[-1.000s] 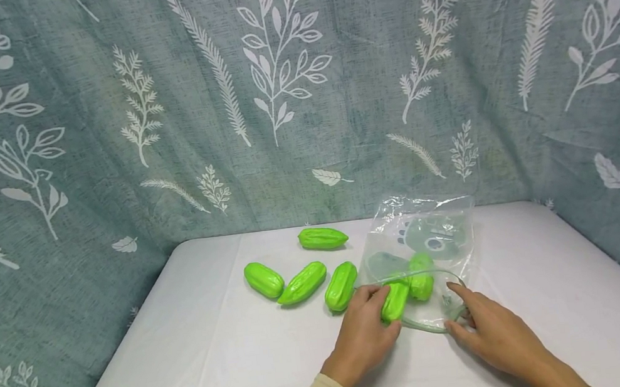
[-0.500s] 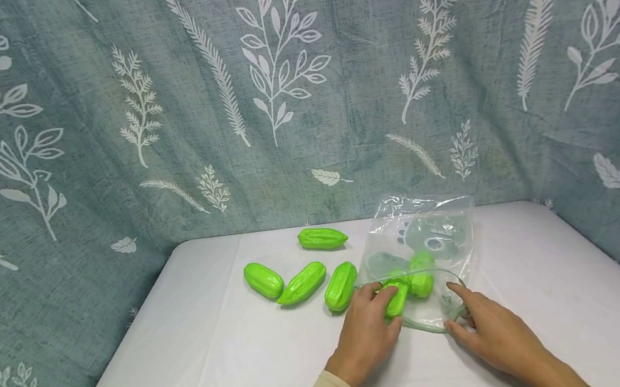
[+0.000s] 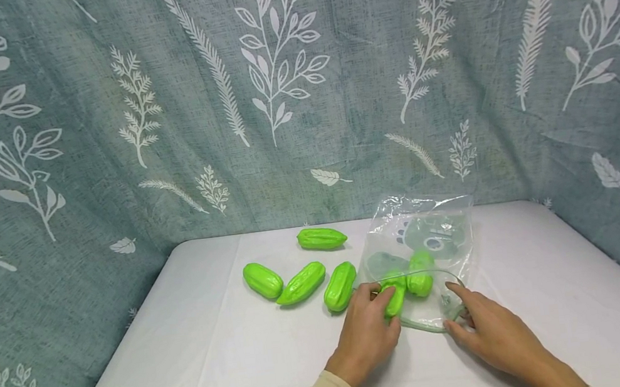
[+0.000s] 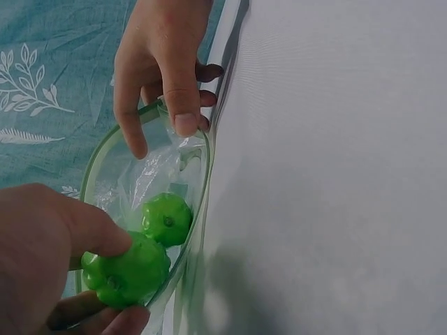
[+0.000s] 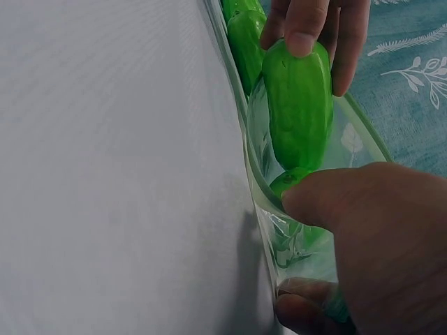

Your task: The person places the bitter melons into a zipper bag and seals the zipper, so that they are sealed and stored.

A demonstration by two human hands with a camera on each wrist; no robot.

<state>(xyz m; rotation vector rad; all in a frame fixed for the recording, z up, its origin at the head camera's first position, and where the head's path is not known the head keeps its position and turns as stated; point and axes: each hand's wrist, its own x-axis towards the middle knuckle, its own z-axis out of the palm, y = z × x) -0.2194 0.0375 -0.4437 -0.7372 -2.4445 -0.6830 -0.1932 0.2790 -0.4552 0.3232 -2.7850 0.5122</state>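
Note:
A clear plastic zip bag [image 3: 441, 214] with a green rim and a printed animal figure lies flat, its mouth spread toward me. At the left of that mouth my left hand [image 3: 366, 334] grips the near end of a bright green ribbed vegetable [image 4: 133, 272], shaped like a bitter melon; its far end is inside the bag. Another such vegetable [image 3: 420, 273] lies inside, just right of it. My right hand [image 3: 493, 330] holds the bag's rim [image 5: 260, 183] at the right, thumb and fingers on either side. Part of its fingers is hidden.
Outside the bag, to its left, lie more green vegetables: one [image 3: 340, 287] beside my left hand, one [image 3: 301, 283] and one [image 3: 263, 280] farther left, one [image 3: 321, 238] behind. A patterned green curtain [image 3: 288, 95] surrounds the white table [image 3: 192, 370].
My left hand has moved the gripped vegetable slightly forward into the bag, its forefinger now farther over the top. My right hand stays at the rim.

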